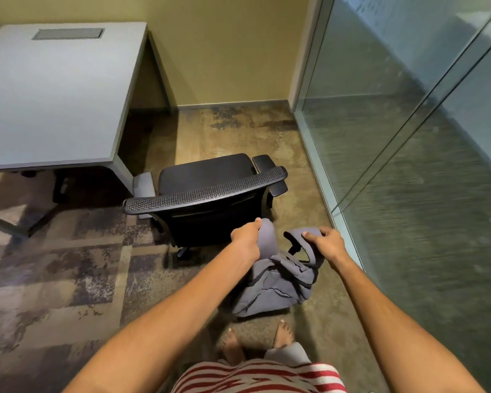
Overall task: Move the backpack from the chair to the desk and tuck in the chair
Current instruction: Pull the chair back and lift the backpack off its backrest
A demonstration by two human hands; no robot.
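Observation:
A grey backpack [275, 285] hangs in front of me, just behind the back of the black office chair [207, 191]. My left hand [245, 236] grips one shoulder strap and my right hand [328, 242] grips the other strap, holding the bag's top open between them. The bag's bottom is near the carpet; I cannot tell if it touches. The chair's seat is bare and it stands away from the grey desk [48, 103], which is at the upper left.
A glass partition [408, 137] runs along the right side. A yellow wall [224, 52] closes the far end. Patterned carpet [68, 265] covers the floor between me and the desk. My bare feet [255, 338] are below the backpack.

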